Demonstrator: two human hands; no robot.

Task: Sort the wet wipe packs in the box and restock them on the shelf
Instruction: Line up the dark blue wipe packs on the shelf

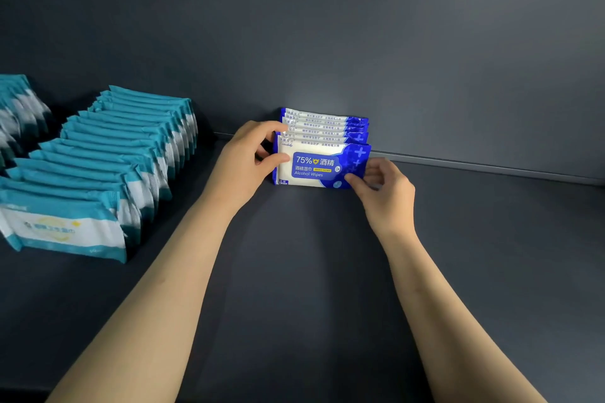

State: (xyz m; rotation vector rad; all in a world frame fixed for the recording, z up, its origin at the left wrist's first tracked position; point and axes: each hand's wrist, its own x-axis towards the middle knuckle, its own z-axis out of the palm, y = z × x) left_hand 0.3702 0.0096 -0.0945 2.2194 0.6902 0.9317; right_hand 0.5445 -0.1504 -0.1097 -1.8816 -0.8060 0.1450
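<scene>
Two bare forearms (157,288) reach up from the lower edge over the dark grey shelf (311,288) and meet at a short row of blue alcohol wipe packs (327,127). The row stands upright on its long edges, its rear pack against the back wall (360,26).

The left hand (244,157) clasps the row's left end. Its thumb lies across the printed face of the front pack (314,170) and its fingers curl over the tops of the packs behind. The right hand (384,188) pinches the front pack's lower right corner between thumb and fingertips, the other fingers curled loosely behind that corner. The front pack faces the camera, its label reading "75%" and "Alcohol Wipes", and it sits flush against the next pack.

Well to the left of the left hand's hold, a long row of teal packs (124,154) runs from the back wall toward the shelf's front edge, each leaning on the one behind. More teal packs (16,108) show, blurred, further left at the frame's edge.
</scene>
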